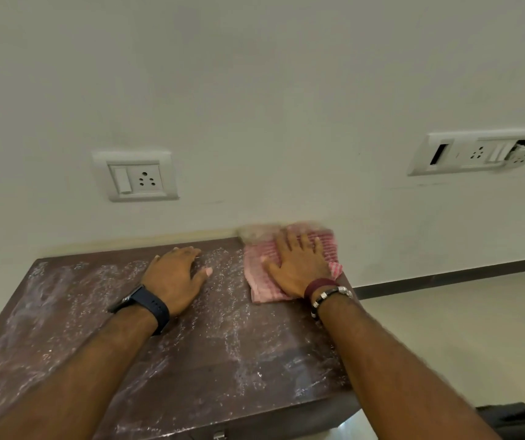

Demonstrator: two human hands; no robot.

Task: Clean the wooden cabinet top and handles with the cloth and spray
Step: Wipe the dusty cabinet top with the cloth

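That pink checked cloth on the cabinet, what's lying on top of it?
The right hand lies flat on the pink checked cloth, fingers spread, pressing it onto the dark wooden cabinet top. The cloth's middle and the wood beneath are covered.

No readable text, labels or numbers anywhere.

The far edge of the pink checked cloth [289, 265] is smeared by motion blur against the wall, so its outline there cannot be traced. The right hand [299, 268] covers the middle of the cloth. The worktop [223, 344] is cut off by the left and bottom edges, and both forearms hide parts of its surface. A small metal fitting [218, 435] at the bottom edge is too cropped to identify. A dark object [515, 417] at lower right is likewise cropped.
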